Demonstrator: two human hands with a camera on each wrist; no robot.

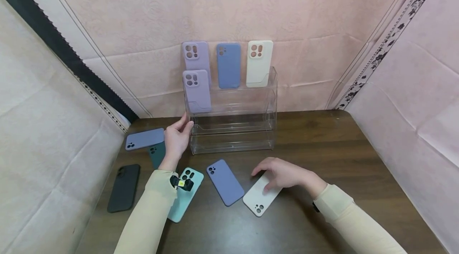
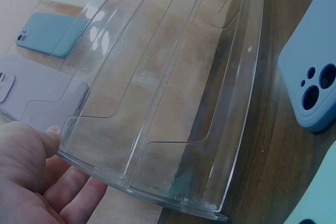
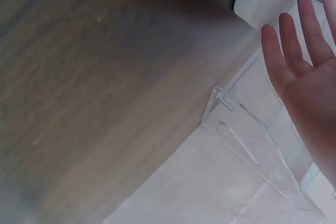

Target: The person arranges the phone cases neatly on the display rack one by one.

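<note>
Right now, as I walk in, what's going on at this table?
A person's left hand holds the left edge of a clear stand, and the right hand is over a white case on the table. The stand bears two purple cases, a blue case and another white one. Also lying on the table are two bluish cases, a green case, a black case and a turquoise case.

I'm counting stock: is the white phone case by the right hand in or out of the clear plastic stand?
Out: that white phone case lies on the brown wooden table, beneath the right hand.
</note>
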